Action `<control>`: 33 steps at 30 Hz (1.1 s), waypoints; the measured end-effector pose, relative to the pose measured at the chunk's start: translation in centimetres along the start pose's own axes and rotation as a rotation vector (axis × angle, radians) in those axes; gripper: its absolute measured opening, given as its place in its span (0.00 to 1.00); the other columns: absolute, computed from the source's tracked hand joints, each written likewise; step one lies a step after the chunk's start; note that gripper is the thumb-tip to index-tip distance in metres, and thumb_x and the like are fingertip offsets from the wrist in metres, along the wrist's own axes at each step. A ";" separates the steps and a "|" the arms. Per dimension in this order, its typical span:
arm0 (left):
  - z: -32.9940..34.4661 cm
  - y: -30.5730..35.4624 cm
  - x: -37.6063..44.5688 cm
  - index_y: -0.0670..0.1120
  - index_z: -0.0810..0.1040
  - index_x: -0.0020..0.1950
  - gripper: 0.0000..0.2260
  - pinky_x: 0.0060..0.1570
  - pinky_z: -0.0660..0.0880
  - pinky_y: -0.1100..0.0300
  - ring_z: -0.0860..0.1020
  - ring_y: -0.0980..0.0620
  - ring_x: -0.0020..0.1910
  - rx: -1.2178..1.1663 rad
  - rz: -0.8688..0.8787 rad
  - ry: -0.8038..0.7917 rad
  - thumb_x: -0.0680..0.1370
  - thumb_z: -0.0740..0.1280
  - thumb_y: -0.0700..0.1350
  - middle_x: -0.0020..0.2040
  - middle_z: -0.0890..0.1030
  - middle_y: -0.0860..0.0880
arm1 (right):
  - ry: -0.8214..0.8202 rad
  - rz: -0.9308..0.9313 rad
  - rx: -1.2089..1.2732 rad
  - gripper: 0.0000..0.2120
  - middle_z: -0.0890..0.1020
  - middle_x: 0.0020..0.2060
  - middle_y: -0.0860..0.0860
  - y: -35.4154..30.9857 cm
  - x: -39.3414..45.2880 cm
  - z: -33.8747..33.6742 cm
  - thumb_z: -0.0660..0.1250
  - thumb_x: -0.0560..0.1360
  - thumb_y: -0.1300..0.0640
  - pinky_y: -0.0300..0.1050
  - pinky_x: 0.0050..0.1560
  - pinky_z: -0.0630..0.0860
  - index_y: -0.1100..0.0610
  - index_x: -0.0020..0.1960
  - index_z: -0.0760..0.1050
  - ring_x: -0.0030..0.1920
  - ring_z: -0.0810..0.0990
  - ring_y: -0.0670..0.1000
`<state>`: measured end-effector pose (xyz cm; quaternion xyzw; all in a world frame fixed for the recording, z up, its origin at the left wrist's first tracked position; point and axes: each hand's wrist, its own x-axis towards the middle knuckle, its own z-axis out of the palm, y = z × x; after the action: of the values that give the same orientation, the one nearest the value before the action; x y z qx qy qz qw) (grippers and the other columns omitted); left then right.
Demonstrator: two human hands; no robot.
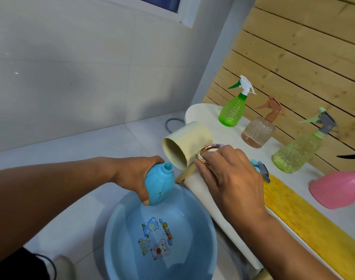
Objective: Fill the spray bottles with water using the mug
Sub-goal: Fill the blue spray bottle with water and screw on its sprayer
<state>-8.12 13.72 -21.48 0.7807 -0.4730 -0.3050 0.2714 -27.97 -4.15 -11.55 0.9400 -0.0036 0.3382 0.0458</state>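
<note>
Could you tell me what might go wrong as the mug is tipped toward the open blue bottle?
1. The mug has a wide mouth, while the blue bottle has a narrow neck and is tilted, so water may spill past it.
2. The bottle sits near the rim of the basin, so spill could land on the floor.
3. The right hand holds only the ring handle, so the mug might swing.

White table (201, 112) runs along a slatted wooden wall (305, 43) — a yellow cloth (305, 215) lies flat on its top. Grey hose loop (172, 124) on the pale tiled floor (92, 142) by the table's far end. White tiled wall (71, 57) behind — dark-paned window's white frame (184, 15) at the top edge.
</note>
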 end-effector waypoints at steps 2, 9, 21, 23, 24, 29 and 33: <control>0.0 -0.1 0.1 0.58 0.64 0.73 0.44 0.56 0.79 0.64 0.77 0.58 0.61 -0.009 0.001 -0.004 0.64 0.86 0.48 0.62 0.76 0.61 | -0.004 -0.008 -0.010 0.08 0.79 0.46 0.47 -0.1 0.0 0.0 0.68 0.81 0.47 0.46 0.35 0.70 0.51 0.50 0.81 0.44 0.76 0.53; 0.2 -0.8 0.2 0.62 0.65 0.65 0.39 0.45 0.77 0.72 0.77 0.60 0.57 -0.013 0.005 -0.047 0.66 0.85 0.42 0.58 0.76 0.60 | -0.168 0.413 0.224 0.10 0.77 0.42 0.43 -0.4 -0.2 1.5 0.63 0.79 0.39 0.43 0.35 0.64 0.44 0.48 0.77 0.42 0.75 0.46; 0.0 -3.6 -1.1 0.65 0.66 0.61 0.39 0.46 0.79 0.66 0.79 0.57 0.57 -0.033 -0.023 -0.060 0.62 0.86 0.45 0.58 0.78 0.58 | -0.557 0.794 0.286 0.19 0.79 0.35 0.46 1.5 -4.6 10.3 0.59 0.80 0.37 0.47 0.39 0.69 0.51 0.41 0.72 0.40 0.78 0.52; 0.0 -3.7 -1.2 0.64 0.67 0.62 0.39 0.48 0.80 0.64 0.79 0.56 0.58 -0.038 -0.025 -0.046 0.62 0.86 0.46 0.59 0.77 0.58 | -0.672 0.842 0.280 0.18 0.81 0.39 0.48 2.1 -5.9 12.8 0.58 0.81 0.40 0.47 0.42 0.72 0.52 0.44 0.74 0.43 0.79 0.55; 0.0 -3.8 -1.2 0.63 0.67 0.63 0.39 0.48 0.80 0.64 0.79 0.57 0.58 -0.045 -0.029 -0.038 0.63 0.86 0.45 0.59 0.77 0.57 | -0.726 0.870 0.277 0.17 0.81 0.41 0.50 2.3 -6.6 14.3 0.58 0.81 0.42 0.47 0.44 0.74 0.53 0.45 0.74 0.45 0.79 0.56; 0.1 -3.8 -0.9 0.61 0.68 0.63 0.38 0.48 0.80 0.64 0.80 0.57 0.56 -0.088 -0.026 0.019 0.64 0.86 0.42 0.58 0.78 0.57 | -0.983 0.816 0.216 0.13 0.80 0.51 0.54 2.3 -10.0 19.8 0.55 0.84 0.55 0.44 0.48 0.73 0.59 0.56 0.77 0.55 0.81 0.56; 0.3 -3.9 -0.7 0.61 0.68 0.64 0.38 0.48 0.80 0.62 0.80 0.59 0.56 -0.125 -0.016 0.038 0.63 0.86 0.44 0.58 0.78 0.59 | -0.992 0.742 0.202 0.08 0.81 0.47 0.51 2.2 -12.5 22.1 0.59 0.81 0.58 0.45 0.46 0.73 0.54 0.48 0.77 0.50 0.81 0.52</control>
<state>-6.37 15.91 -24.30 0.7715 -0.4415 -0.3215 0.3262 -23.61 -8.55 -36.23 0.9209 -0.3185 -0.1462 -0.1709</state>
